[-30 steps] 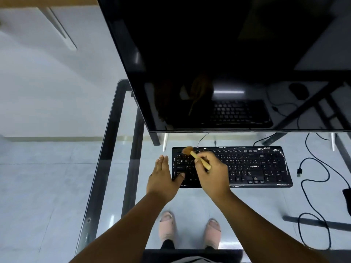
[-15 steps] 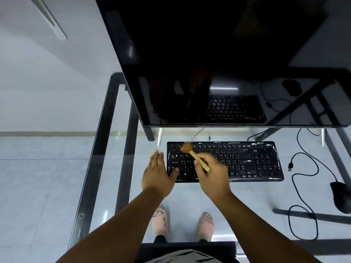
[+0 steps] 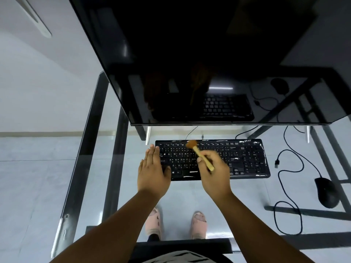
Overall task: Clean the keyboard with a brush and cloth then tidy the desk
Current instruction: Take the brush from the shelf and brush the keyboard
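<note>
Head-camera footage is filled at the top by a dark monitor, whose upper part and right side are cut off by the frame. Below it, a black keyboard is laid flat on the glass desk, its left half partly covered by both hands. A wooden-handled brush is gripped by the curled fingers of the right hand, and its tan bristles are set on the keyboard's upper key rows. The left hand is laid flat with straight fingers at the keyboard's left edge, the thumb on the keys. A black mouse and its looped cable are seen to the right. Key legends are too small to be read. Two feet in pink slippers are seen through the glass.
</note>
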